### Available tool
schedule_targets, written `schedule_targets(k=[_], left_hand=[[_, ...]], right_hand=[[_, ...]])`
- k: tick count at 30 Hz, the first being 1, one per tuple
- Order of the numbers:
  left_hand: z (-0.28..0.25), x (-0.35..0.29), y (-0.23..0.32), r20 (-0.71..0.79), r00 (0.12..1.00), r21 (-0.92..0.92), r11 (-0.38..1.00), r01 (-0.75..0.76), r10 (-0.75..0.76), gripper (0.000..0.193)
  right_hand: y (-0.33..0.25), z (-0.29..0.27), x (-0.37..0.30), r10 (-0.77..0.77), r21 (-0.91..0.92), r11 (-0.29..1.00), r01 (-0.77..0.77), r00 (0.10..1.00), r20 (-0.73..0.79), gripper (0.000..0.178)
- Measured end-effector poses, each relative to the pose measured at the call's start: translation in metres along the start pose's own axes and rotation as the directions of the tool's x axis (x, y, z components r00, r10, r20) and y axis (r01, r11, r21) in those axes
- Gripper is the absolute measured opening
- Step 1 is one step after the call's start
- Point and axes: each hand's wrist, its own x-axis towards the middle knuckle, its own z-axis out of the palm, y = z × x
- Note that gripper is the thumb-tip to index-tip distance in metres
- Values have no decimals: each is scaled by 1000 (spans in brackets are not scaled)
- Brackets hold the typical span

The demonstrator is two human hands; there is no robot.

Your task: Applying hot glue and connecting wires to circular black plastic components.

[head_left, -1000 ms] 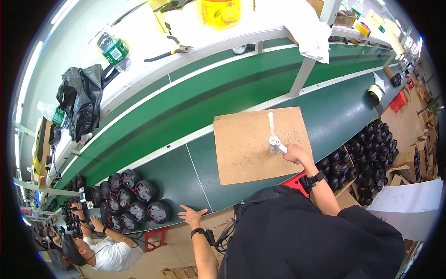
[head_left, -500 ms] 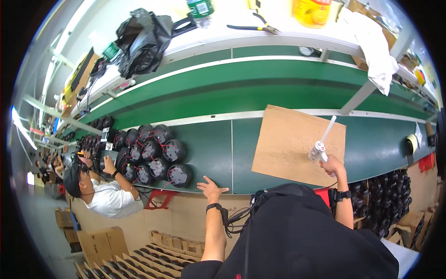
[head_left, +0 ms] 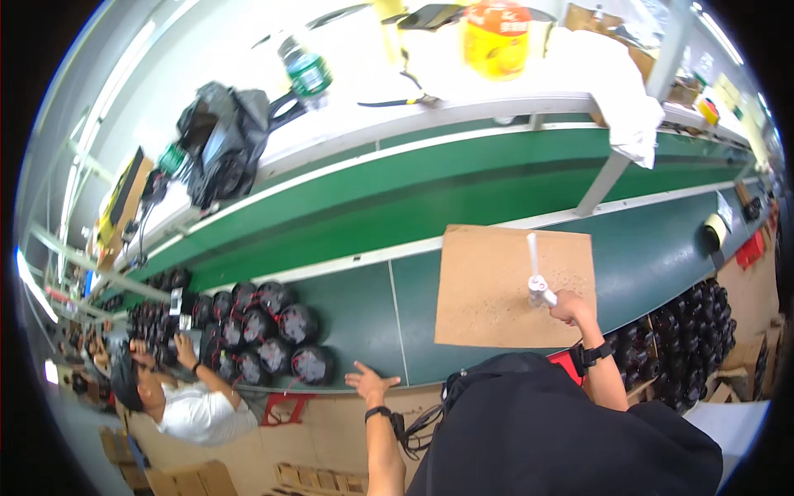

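Note:
My right hand [head_left: 574,309] is closed round the handle of a white hot glue gun [head_left: 539,289]. A pale glue stick [head_left: 533,251] sticks up out of it. The gun is over the right half of a brown cardboard sheet [head_left: 475,289], which has small specks on it; its nozzle cannot be made out. To the left, my left hand [head_left: 371,383] is at the front edge of the green workbench [head_left: 356,314] with its fingers spread and nothing in them. Several black dome-shaped parts [head_left: 309,364] with red wires stand left of that hand.
A person in a white shirt [head_left: 203,413] works at the far left. A white shelf [head_left: 347,99] runs above the bench with pliers [head_left: 397,102], a bottle [head_left: 308,73] and a black bag [head_left: 219,136]. Black parts in stacks [head_left: 686,343] stand low at the right. A tape roll [head_left: 713,231] lies farther right.
The whole view has shifted and turned, so the bench and shelf appear lower and farther left. My right hand still grips the glue gun, and my left hand remains spread at the bench edge.

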Motion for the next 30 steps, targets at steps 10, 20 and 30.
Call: schedule_targets(k=[10,20,30], left_hand=[[6,8,-4,33,999,55,998,-1,0,155],[-2,7,4,20,1000,92,996,6,-8,153],[2,12,5,26,999,141,990,21,-25,151]], right_hand=[[14,9,-13,25,132,991,-14,997,-79,27],[15,7,-4,-5,159,987,8,1000,-18,26],[46,18,-3,2,370,929,8,1000,-28,22]])
